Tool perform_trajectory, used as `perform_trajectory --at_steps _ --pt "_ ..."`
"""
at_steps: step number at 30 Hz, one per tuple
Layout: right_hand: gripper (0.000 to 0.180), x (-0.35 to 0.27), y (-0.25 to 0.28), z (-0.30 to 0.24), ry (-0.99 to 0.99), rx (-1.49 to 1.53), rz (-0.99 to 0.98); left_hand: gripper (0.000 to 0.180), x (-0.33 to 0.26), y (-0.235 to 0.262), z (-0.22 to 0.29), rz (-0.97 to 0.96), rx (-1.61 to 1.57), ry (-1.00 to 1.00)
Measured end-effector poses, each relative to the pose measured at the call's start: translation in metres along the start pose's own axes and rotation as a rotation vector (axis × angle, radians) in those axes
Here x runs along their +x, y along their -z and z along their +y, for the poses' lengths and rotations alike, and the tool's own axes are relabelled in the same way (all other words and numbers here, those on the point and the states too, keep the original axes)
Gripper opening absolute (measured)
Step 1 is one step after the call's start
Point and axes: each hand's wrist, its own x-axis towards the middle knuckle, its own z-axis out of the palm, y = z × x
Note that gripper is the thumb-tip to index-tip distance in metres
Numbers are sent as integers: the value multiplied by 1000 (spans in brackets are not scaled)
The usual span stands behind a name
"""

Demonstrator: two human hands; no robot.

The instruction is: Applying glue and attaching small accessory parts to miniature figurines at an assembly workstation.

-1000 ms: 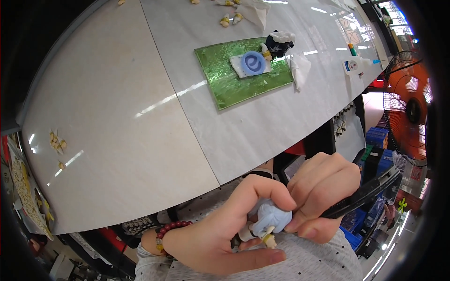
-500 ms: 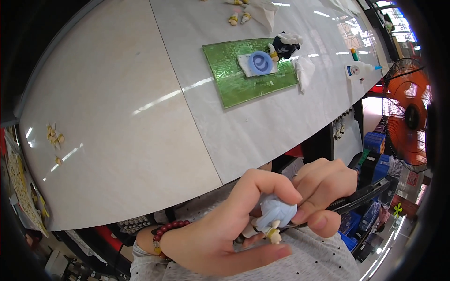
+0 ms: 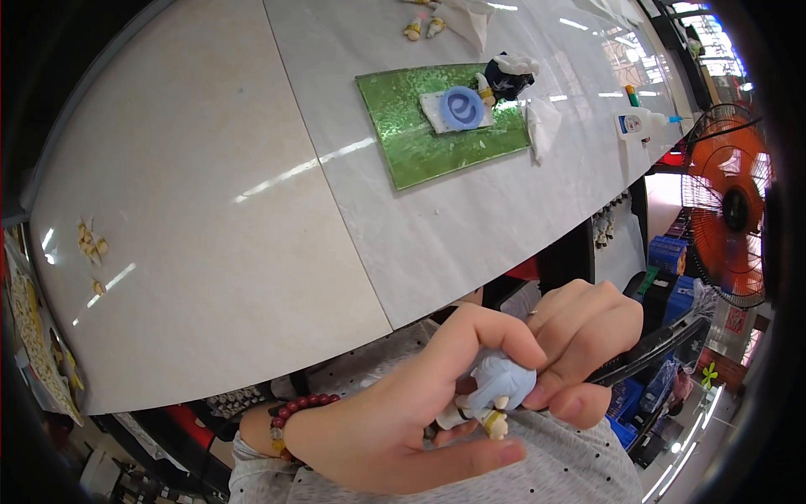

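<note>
Below the table's near edge, my left hand (image 3: 395, 416) grips a small figurine (image 3: 491, 393) with pale blue hair and tiny feet sticking out. Pressed against it from the right, my right hand (image 3: 583, 340) holds a dark slender tool (image 3: 651, 353) whose tip meets the figurine. A red bead bracelet (image 3: 298, 412) circles my left wrist. On the table's far side lies a green glittery mat (image 3: 420, 139) carrying a blue round part (image 3: 462, 107) on a white piece, with a dark figurine piece (image 3: 504, 80) at its edge.
A white glue bottle (image 3: 642, 124) and crumpled white tissue (image 3: 544, 126) lie right of the mat. Small yellowish parts (image 3: 91, 244) are scattered at the table's left side and far edge (image 3: 420, 27). An orange fan (image 3: 729, 214) stands to the right.
Both hands stay closed on the figurine and tool; the figurine has turned slightly in my left fingers and the view has shifted a little.
</note>
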Motion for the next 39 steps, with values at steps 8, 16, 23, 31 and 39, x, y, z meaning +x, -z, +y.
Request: perform_trajectory --at_steps 8,16,23,31,39 --pt "13 4 2 4 37 -9 -64 46 -3 6 -14 -70 142 -88" --pt "17 6 3 -1 50 -27 -89 47 -2 3 -12 -72 63 -9" --pt "6 3 1 -3 -62 -6 19 49 -2 2 -13 -16 39 -105" --pt "7 -3 -7 4 -20 -8 99 48 -2 2 -15 14 46 -104" --pt "8 -3 -7 1 -57 -34 115 50 -1 1 -18 22 53 -115"
